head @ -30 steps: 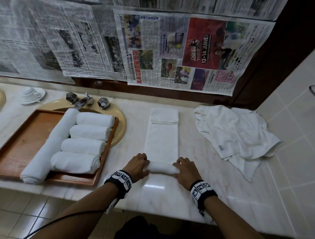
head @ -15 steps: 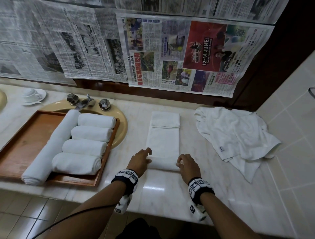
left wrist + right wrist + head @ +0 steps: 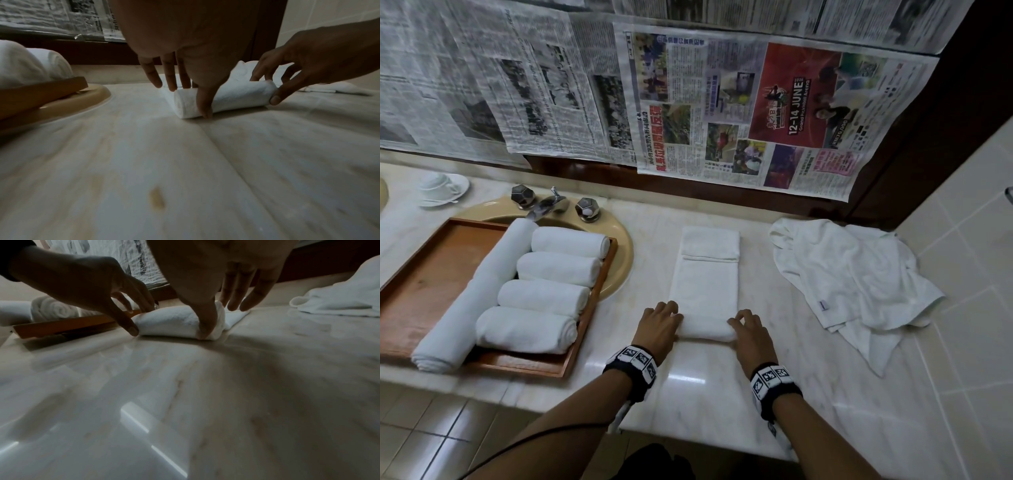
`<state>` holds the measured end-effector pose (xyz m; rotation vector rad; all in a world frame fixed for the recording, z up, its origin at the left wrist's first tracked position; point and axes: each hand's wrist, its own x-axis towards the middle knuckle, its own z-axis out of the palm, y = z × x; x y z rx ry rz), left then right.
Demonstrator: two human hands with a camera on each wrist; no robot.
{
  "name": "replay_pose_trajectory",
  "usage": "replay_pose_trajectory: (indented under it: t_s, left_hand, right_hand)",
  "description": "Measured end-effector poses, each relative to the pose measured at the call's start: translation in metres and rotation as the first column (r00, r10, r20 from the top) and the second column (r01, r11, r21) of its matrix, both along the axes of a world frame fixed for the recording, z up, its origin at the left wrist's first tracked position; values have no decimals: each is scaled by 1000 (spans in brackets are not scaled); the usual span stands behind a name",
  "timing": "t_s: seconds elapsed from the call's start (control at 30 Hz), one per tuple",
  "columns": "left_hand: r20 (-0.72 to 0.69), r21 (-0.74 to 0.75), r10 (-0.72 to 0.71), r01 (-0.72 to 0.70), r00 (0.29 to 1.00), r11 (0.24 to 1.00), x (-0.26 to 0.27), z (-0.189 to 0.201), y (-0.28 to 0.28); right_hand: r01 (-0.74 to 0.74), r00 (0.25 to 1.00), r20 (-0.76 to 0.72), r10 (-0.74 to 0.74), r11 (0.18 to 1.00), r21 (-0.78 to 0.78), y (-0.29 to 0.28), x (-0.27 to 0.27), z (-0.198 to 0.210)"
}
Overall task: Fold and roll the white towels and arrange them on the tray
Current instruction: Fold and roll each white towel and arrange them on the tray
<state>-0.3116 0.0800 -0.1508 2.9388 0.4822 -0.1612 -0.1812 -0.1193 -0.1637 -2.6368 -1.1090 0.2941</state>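
The pale marble counter [image 3: 715, 387] carries a wooden rectangular tray [image 3: 431, 284] holding five rolled white towels [image 3: 541, 298]; beside it lies a long folded white towel [image 3: 705, 291], its near end rolled; soft and limp, it likely needs pinching at both roll ends; the left hand [image 3: 659, 325] and right hand [image 3: 750, 330] each curl thumb and fingers around one end; the far fingertips are hidden.
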Motion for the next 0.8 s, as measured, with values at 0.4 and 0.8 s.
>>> replay_pose_trajectory:
  t_s: [0.4, 0.8]
  left_hand:
    - [-116, -412, 42, -87, 992, 907, -3, 8, 18]
    - [143, -321, 269, -213, 952, 923, 3, 8, 6]
  right_hand:
    - [88, 895, -444, -51, 994, 64, -15, 19, 11]
    - [193, 971, -179, -158, 961, 197, 12, 11, 9]
